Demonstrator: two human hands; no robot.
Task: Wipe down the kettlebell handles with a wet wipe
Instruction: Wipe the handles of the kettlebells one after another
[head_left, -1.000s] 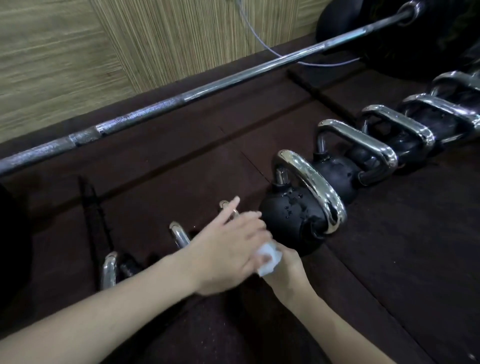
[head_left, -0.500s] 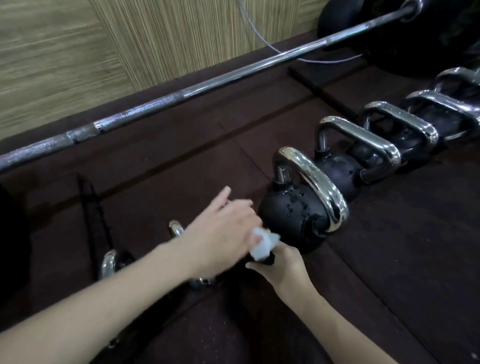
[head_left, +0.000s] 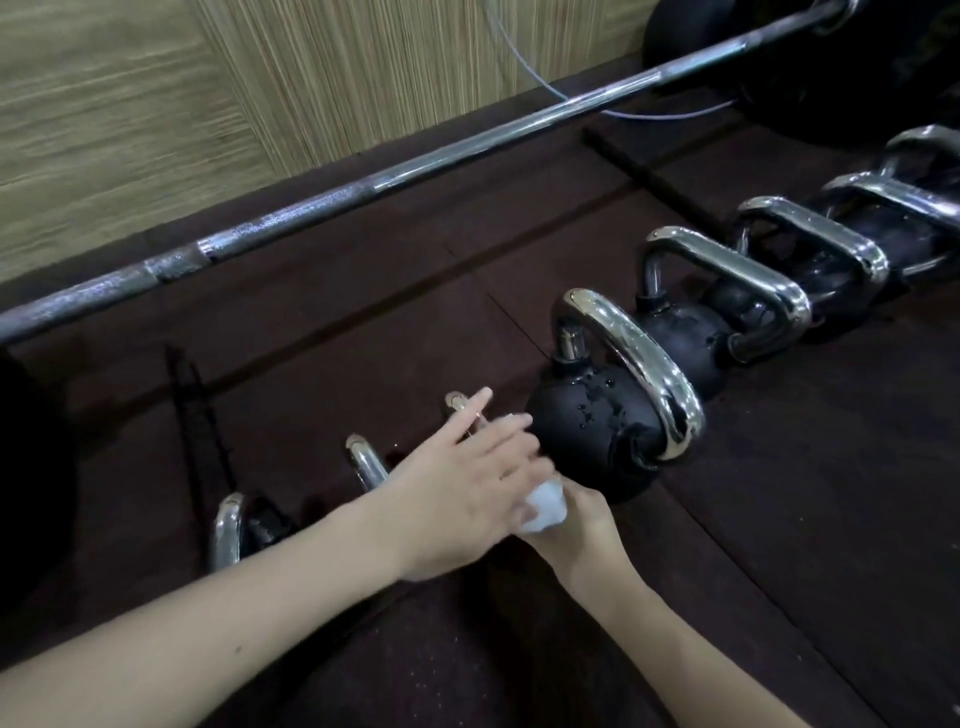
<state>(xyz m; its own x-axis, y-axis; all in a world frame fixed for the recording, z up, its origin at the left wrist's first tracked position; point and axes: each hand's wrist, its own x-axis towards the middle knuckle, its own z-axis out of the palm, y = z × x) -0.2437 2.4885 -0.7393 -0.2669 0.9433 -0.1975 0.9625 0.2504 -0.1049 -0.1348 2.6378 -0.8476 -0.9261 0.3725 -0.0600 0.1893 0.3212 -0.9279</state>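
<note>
A row of black kettlebells with chrome handles runs across the dark floor. My left hand (head_left: 457, 488) lies over a small kettlebell, whose chrome handle tip (head_left: 457, 402) pokes out past my fingers. A crumpled white wet wipe (head_left: 543, 506) sits pinched at my left fingertips. My right hand (head_left: 576, 525) is just beneath the wipe, curled around the same small kettlebell, which is mostly hidden. A larger kettlebell (head_left: 587, 431) with a wet, droplet-covered handle (head_left: 639, 358) stands right beside both hands.
Two more small chrome handles (head_left: 363, 460) (head_left: 228, 525) stand left of my hands. Bigger kettlebells (head_left: 727, 275) continue to the upper right. A long barbell (head_left: 363, 187) lies along the wooden wall, with a black weight plate (head_left: 779, 62) and a thin cable (head_left: 545, 88) behind.
My left hand with the wipe has slid back and forth slightly over the small kettlebell handle. My right hand stays in place.
</note>
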